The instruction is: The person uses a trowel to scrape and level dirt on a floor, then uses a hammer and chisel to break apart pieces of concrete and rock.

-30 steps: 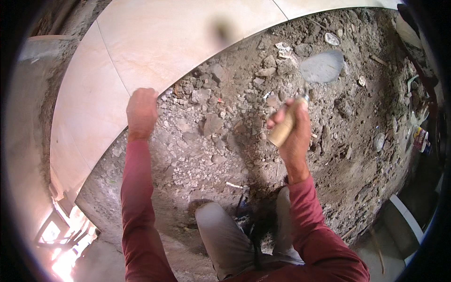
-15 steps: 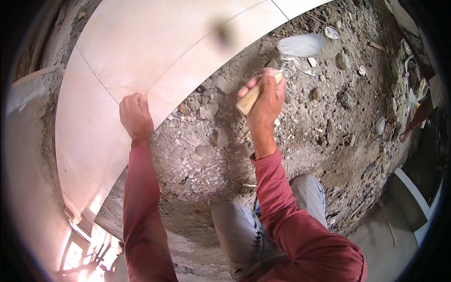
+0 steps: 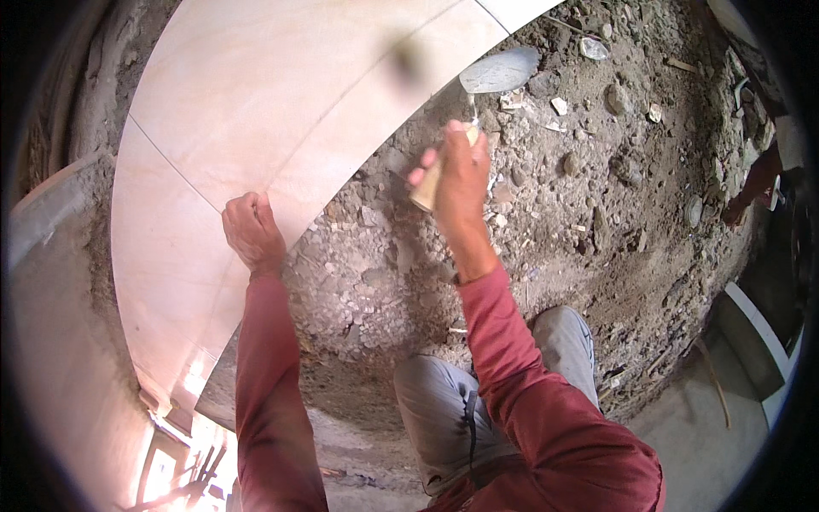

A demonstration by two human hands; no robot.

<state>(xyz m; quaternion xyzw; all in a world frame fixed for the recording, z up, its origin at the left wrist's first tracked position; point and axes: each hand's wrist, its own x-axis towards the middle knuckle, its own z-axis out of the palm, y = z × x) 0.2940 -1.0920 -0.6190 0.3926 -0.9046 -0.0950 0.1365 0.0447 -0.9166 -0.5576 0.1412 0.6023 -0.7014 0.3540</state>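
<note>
Curled fingers of my left hand (image 3: 254,232) press down on the pale, glossy floor tiles (image 3: 213,111), close to a joint between two of them. Whatever may be under those fingers is hidden. My right hand (image 3: 463,183) is closed around the light wooden handle of a trowel (image 3: 502,71). The trowel's grey metal blade points away from me, over the rubble and beside the curved-looking edge of the tiles. Rough earth mixed with broken stones (image 3: 546,230) lies below and right of the trowel.
A low grey ledge (image 3: 60,209) borders the tiles on the left. Several larger stones, such as a rounded one (image 3: 618,100), stick out of the dirt. A thin stick (image 3: 717,388) lies on grey floor at the lower right. My knees (image 3: 435,392) are at the rubble's near side.
My right hand has moved left with the trowel, bringing its blade up to the tile edge. My left hand stays at about the same spot on the tiles. The view has shifted slightly.
</note>
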